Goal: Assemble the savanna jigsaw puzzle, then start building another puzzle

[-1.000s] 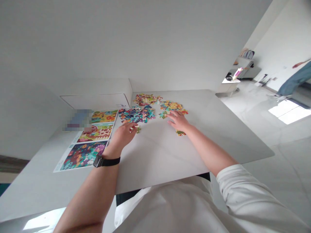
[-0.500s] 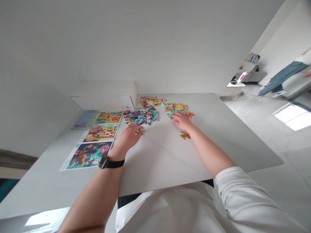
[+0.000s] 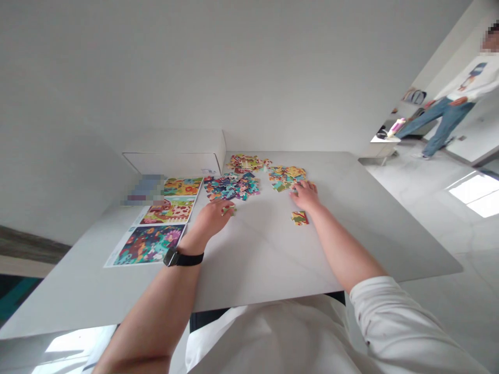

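Right hand (image 3: 305, 196) moved off loose jigsaw piece (image 3: 299, 218), open on pile (image 3: 286, 178), left hand (image 3: 212, 218) pinching another piece (image 3: 228, 210)

L hand (image 3: 210, 220) on jigsaw pc (image 3: 228, 210), R (image 3: 305, 196) at pile (image 3: 286, 178)

And here's the white box (image 3: 175, 157) sitting at the far edge of the table (image 3: 390, 249), around eleven o'clock, with a printed picture sheet (image 3: 166, 221) lying flat just in front of it at ten! Out at two o'clock, a person (image 3: 456, 98) in jeans stands on the floor (image 3: 429, 291) beside a low white stand (image 3: 384, 143), and there's sunlight (image 3: 475, 195) across the floor at three!
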Available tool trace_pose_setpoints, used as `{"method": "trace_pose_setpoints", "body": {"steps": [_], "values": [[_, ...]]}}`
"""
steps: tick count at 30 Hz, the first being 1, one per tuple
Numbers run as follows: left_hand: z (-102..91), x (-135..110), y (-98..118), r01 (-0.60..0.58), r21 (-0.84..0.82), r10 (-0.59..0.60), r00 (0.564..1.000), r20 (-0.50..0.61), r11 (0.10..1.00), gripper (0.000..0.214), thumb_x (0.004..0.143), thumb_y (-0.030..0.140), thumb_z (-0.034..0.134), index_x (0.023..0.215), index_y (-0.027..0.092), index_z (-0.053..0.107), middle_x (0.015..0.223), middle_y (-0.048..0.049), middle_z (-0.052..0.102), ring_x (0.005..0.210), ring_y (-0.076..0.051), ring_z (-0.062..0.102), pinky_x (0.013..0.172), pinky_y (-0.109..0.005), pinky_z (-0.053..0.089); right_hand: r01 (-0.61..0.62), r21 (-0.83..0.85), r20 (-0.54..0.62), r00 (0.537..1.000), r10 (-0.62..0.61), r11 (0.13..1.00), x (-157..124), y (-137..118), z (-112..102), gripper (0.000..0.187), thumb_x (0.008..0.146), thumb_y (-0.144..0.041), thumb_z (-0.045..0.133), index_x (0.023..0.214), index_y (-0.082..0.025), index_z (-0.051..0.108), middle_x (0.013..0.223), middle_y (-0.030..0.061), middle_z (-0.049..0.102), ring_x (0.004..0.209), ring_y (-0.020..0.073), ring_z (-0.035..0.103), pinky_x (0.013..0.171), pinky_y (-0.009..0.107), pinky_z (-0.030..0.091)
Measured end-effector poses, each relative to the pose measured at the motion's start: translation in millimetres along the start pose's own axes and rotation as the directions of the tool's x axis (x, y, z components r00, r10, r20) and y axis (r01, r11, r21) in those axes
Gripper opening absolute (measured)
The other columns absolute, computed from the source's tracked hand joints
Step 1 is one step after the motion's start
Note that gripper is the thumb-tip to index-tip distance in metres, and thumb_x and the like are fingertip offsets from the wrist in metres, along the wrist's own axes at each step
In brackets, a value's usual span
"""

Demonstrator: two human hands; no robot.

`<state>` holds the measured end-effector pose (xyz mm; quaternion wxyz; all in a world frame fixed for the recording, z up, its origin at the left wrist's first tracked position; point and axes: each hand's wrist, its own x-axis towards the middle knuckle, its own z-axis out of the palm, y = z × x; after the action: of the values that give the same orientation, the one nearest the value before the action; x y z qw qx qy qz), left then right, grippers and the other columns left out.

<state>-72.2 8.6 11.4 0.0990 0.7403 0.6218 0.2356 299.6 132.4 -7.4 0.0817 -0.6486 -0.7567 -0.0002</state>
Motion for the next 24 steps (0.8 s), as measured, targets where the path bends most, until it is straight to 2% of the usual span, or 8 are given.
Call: {"method": "trace_pose_setpoints", "body": {"steps": [4,6,10,13,16,19,24], "values": [[0.5,0.3,0.0,-0.002,-0.001,0.002,1.0,0.02,1.0,0.038,0.103,0.038,0.054,0.124,0.02,0.08,0.124,-0.0124,0.081,0.104,-0.028,0.076,0.101,-0.041,0.059,0.111,0.013,-0.012,0.994,-0.111,0.994,-2.3,-8.8,-2.1,0.053,0.11,-0.046,0.054,0.159,-0.03,0.066,0.177,0.0112,0.047,0.164,0.0401,0.038,0.135,0.059,0.029],[0.7,0.6,0.3,-0.003,0.0,0.003,1.0,0.023,1.0,0.039,0.102,0.038,0.053,0.123,0.021,0.08,0.122,-0.0121,0.081,0.102,-0.028,0.075,0.099,-0.04,0.059,0.138,0.012,0.008,0.99,-0.138,0.99,-3.5,-14.3,0.0,0.052,0.111,-0.049,0.055,0.159,-0.034,0.067,0.18,0.0088,0.043,0.166,0.041,0.035,0.137,0.06,0.025],[1.3,1.2,-0.8,-0.002,-0.001,0.002,1.0,0.026,1.0,0.038,0.101,0.039,0.053,0.121,0.022,0.081,0.12,-0.0113,0.082,0.098,-0.026,0.075,0.096,-0.039,0.059,0.132,0.046,0.049,0.99,-0.134,0.99,-3.8,-16.6,5.5,0.048,0.109,-0.051,0.06,0.154,-0.038,0.072,0.18,0.0086,0.042,0.167,0.0412,0.034,0.136,0.063,0.026],[1.5,1.5,-1.9,0.006,-0.002,-0.006,1.0,0.026,1.0,0.039,0.1,0.04,0.053,0.121,0.023,0.081,0.12,-0.0111,0.082,0.096,-0.026,0.075,0.095,-0.039,0.06,0.14,0.089,-0.016,0.99,-0.139,0.986,-2.1,-9.5,5.2,0.048,0.11,-0.048,0.058,0.155,-0.036,0.071,0.177,0.0103,0.046,0.165,0.0398,0.038,0.135,0.062,0.03],[2.1,1.8,-2.5,-0.003,-0.003,0.003,1.0,0.02,1.0,0.038,0.101,0.04,0.054,0.123,0.024,0.082,0.121,-0.0109,0.082,0.099,-0.027,0.076,0.098,-0.04,0.061,0.068,0.09,-0.053,0.997,-0.063,0.994,-0.5,-2.0,3.6,0.051,0.109,-0.046,0.058,0.157,-0.032,0.069,0.175,0.0136,0.049,0.163,0.043,0.039,0.134,0.068,0.029],[3.5,2.0,-4.4,-0.007,-0.002,0.007,1.0,0.021,1.0,0.037,0.101,0.04,0.055,0.121,0.025,0.082,0.119,-0.0108,0.083,0.1,-0.027,0.076,0.098,-0.039,0.061,0.034,0.091,-0.02,0.999,-0.032,0.995,0.1,1.0,4.2,0.047,0.105,-0.045,0.065,0.149,-0.032,0.075,0.171,0.0147,0.052,0.163,0.0446,0.038,0.132,0.07,0.03],[5.0,2.5,-9.0,0.001,-0.001,-0.001,1.0,0.026,1.0,0.041,0.101,0.041,0.053,0.124,0.023,0.081,0.121,-0.0106,0.082,0.096,-0.026,0.076,0.094,-0.038,0.06,0.078,0.16,-0.127,0.99,-0.058,0.984,-0.4,1.2,1.8,0.026,0.103,-0.036,0.067,0.118,-0.027,0.086,0.158,0.0122,0.063,0.147,0.0352,0.055,0.128,0.056,0.04]]}}
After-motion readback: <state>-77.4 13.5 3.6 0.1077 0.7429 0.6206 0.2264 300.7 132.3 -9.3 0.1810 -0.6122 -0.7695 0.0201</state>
